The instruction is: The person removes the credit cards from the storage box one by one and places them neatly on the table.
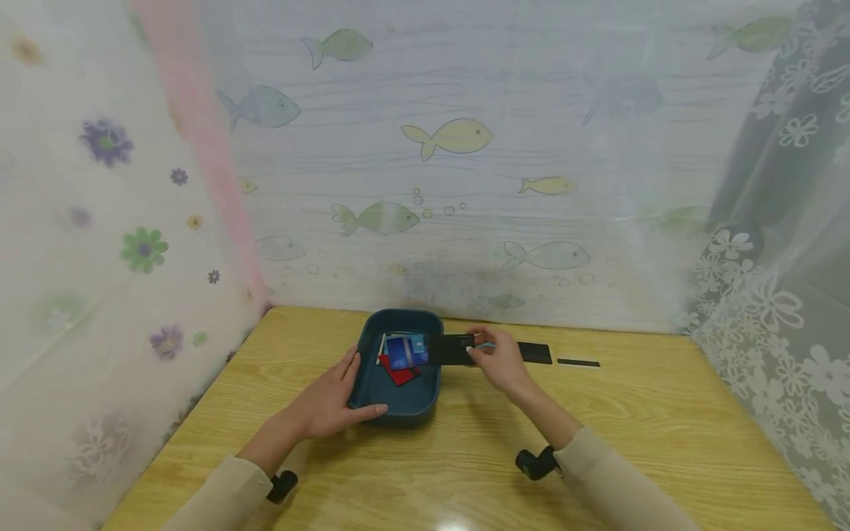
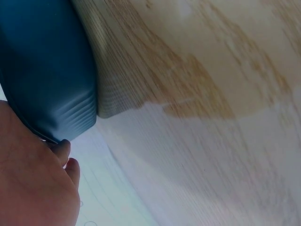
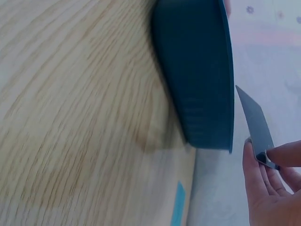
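Fish-print curtain point(image 1: 458, 136) hangs at 12 o'clock, behind a wood-grain desk point(image 1: 412, 472). Dark blue bin point(image 1: 398, 402) sits on it, approx. mid-desk, a bit toward 11. L hand point(image 1: 325, 402) is at bin's 8 o'clock: fingers straight along the outer side, thumb spread over the near rim, resting on bin w/o gripping. R hand point(image 1: 496, 361) is at bin's 3 o'clock, fingers & thumb closed in a pinch on the 3 o'clock end of a black VIP card point(image 1: 448, 350); card's 9 o'clock end is over the bin's rim. Inside bin, toward 12: blue card point(image 1: 398, 354), w/ red card point(image 1: 397, 375) partly under it at 6 o'clock. On desk past R hand, at 3 o'clock: 2nd black card point(image 1: 536, 353), then thin dark strip point(image 1: 578, 362). Lt-blue flat piece point(image 3: 178, 205) also on desk, shape partly hidden.
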A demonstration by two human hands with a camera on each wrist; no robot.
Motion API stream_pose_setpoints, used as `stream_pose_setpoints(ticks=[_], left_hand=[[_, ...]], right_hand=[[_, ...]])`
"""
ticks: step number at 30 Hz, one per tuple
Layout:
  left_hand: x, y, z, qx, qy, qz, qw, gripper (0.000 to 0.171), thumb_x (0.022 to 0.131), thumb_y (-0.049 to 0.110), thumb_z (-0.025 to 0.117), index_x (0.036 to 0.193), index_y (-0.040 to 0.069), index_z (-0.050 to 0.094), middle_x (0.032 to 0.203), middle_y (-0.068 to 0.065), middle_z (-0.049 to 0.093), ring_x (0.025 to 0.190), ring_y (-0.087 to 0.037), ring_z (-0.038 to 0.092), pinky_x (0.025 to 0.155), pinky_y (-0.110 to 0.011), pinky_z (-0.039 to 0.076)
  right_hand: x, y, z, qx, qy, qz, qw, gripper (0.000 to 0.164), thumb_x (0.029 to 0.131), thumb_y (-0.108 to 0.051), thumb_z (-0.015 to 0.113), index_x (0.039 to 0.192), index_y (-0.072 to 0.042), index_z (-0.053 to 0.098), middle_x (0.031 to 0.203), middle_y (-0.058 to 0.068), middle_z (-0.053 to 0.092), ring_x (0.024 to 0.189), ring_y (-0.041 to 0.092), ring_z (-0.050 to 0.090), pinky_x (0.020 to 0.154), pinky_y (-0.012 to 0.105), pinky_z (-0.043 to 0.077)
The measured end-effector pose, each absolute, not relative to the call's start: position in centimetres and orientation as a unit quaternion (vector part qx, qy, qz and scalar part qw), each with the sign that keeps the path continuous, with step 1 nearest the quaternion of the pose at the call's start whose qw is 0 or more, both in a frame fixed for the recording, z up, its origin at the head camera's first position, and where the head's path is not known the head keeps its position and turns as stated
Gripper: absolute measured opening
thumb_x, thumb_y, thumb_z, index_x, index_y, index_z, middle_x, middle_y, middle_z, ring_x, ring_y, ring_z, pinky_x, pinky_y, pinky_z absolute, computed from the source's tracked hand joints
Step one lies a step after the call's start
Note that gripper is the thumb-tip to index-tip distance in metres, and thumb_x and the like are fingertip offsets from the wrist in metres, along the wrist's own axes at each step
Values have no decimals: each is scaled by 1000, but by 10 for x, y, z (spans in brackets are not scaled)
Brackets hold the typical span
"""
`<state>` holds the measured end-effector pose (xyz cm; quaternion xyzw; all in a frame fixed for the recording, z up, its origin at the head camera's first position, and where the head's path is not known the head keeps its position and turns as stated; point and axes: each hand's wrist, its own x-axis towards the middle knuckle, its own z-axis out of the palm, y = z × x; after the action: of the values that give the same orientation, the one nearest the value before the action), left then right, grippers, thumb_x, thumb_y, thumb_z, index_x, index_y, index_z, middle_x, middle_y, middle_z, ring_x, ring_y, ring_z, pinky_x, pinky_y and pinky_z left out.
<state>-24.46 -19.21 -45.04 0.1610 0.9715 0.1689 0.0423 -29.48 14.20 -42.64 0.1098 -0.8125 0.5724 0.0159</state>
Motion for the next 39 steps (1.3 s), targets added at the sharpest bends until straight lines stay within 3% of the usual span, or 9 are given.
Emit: stream_pose_setpoints(ticks=[15,26,39], left_hand=[[-244,-192,-450,158,972,170,41,122,84,87,49,163,2,13,172,-12,5,154,-39,22,120,-57,29],[-244,-192,-450,165,971,170,38,121,85,86,49,163,0,15,172,-14,6,154,-39,22,120,-57,29],[-246,-194,-452,167,971,168,39,122,85,87,48,163,-1,14,172,-14,6,155,-38,20,120,-57,27]], right_hand=[[-292,172,-431,81,-837,541,8,35,98,2,63,132,-4,63,117,20,61,105,36,69,82,50,58],[-287,187,-445,48,-853,520,-14,33,96,6,62,129,7,61,109,21,60,102,37,67,76,43,59],[-304,193,-466,51,-918,394,-6,33,92,-3,72,121,8,64,94,15,64,81,27,60,70,42,52]])
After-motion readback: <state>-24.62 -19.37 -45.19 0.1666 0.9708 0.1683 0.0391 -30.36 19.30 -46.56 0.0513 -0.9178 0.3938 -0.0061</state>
